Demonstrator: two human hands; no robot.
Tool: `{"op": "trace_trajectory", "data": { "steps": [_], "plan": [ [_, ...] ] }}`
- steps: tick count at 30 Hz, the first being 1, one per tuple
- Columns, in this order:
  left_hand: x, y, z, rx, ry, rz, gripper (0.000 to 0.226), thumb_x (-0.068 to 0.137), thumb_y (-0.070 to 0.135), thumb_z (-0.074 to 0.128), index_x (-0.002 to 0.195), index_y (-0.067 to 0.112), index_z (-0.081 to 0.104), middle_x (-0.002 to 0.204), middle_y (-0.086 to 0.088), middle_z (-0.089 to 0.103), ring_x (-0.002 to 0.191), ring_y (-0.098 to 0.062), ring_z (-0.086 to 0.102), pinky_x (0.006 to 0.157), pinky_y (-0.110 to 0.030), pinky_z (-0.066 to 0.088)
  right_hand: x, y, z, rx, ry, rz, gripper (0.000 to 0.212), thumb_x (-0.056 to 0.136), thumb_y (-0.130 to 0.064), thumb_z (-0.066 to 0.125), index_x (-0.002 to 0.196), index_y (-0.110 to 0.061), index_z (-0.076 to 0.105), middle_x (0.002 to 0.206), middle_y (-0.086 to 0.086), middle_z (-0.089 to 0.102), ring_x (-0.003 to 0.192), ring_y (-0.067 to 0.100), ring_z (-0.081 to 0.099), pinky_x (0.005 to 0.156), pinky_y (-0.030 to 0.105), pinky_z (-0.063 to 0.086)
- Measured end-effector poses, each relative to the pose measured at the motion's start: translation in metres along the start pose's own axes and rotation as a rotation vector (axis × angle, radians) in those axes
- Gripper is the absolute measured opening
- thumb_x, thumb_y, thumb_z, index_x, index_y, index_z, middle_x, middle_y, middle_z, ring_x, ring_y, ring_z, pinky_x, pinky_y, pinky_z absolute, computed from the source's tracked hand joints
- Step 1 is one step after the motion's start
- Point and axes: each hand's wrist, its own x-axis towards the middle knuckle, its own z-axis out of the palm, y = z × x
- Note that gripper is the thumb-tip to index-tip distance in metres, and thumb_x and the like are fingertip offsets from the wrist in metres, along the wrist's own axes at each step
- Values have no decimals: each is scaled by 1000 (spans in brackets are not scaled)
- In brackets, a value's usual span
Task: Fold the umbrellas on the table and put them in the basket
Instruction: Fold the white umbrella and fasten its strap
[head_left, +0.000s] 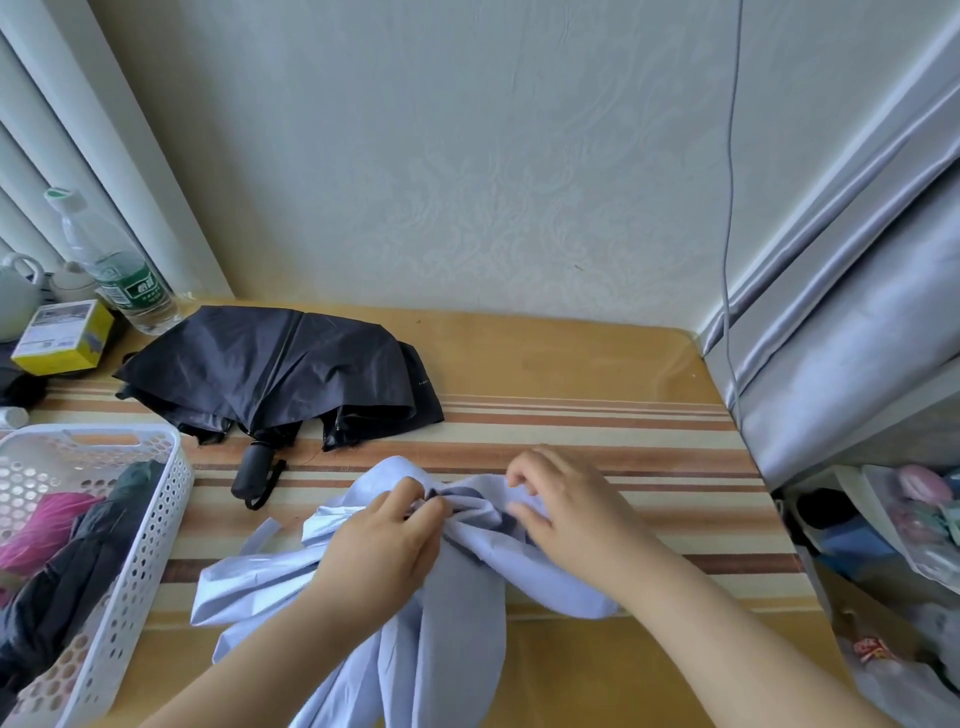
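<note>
A white perforated plastic basket (156, 499) stood at the left edge of the striped counter (571, 431), holding folded umbrellas, one pink (41, 525) and dark ones beside it. Behind it lay a loosely collapsed black fabric umbrella (270, 364), handle toward the person. At the near middle, a pale lavender-blue fabric umbrella (441, 623) lay crumpled on the counter; the left hand (384, 545) pinched its gathered folds, fingers (431, 512) curled, and the right hand (561, 509) gripped the cloth alongside.
</note>
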Motion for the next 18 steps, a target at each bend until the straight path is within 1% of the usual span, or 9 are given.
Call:
{"op": "trace_trajectory", "data": {
  "steps": [1,3,5,7,11,13,14,16,18],
  "plan": [
    [0,6,3,-23,3,13,12,84,22,42,82,17,53,73,-3,50,49,-21,49,31,-22,27,2,-7,4,14,-6,-16,11,94,-23,56,100,-14,58,99,-7,51,91,10,41,75,19,30],
    [-1,13,9,-31,19,34,16,86,23,44,84,16,59,74,-4,50,50,-21,49,33,-25,36,9,-15,11,-12,-54,-11,17,89,-31,58,92,-15,65,93,-2,57,89,15,45,74,26,34],
    [-2,15,9,-25,25,49,15,86,23,45,86,18,59,75,-4,50,50,-20,48,34,-23,35,10,-17,18,-53,-54,4,22,80,-38,53,72,-20,63,73,-5,56,73,15,45,64,27,33],
    [-3,14,9,-15,24,53,11,86,23,45,88,19,56,82,-5,54,51,-19,50,36,-21,31,7,-17,19,-103,-26,24,23,71,-43,47,61,-25,58,61,-10,52,63,14,47,59,22,30],
    [-4,12,12,29,-9,94,19,85,23,46,88,20,65,114,-5,63,63,-19,59,43,-20,37,3,-16,18,-223,-9,-1,23,72,-31,44,54,-22,56,56,-8,48,54,15,51,49,22,24],
    [-4,12,12,30,-9,120,20,86,22,45,93,21,64,108,-2,66,63,-21,60,44,-23,44,0,-16,15,-265,-38,-14,16,63,-23,63,55,-19,50,53,-6,46,47,15,46,44,22,22],
    [-3,11,12,20,6,124,16,86,22,45,95,22,59,98,-1,66,61,-21,58,43,-25,45,-2,-17,15,-286,-63,-8,32,49,-19,75,57,-19,45,49,-6,41,42,16,37,41,22,16],
    [-2,11,11,17,30,131,12,86,22,45,97,23,51,84,1,62,57,-21,54,41,-26,43,-6,-15,16,-323,-100,21,51,28,-14,82,61,-18,43,44,-6,22,38,16,19,41,22,-3],
    [-2,13,11,37,30,151,11,86,23,46,97,23,49,82,2,62,56,-20,52,42,-25,41,-6,-14,15,-365,-115,24,52,36,-18,87,65,-17,44,47,-9,7,37,16,15,46,20,-10]
  ]
}}
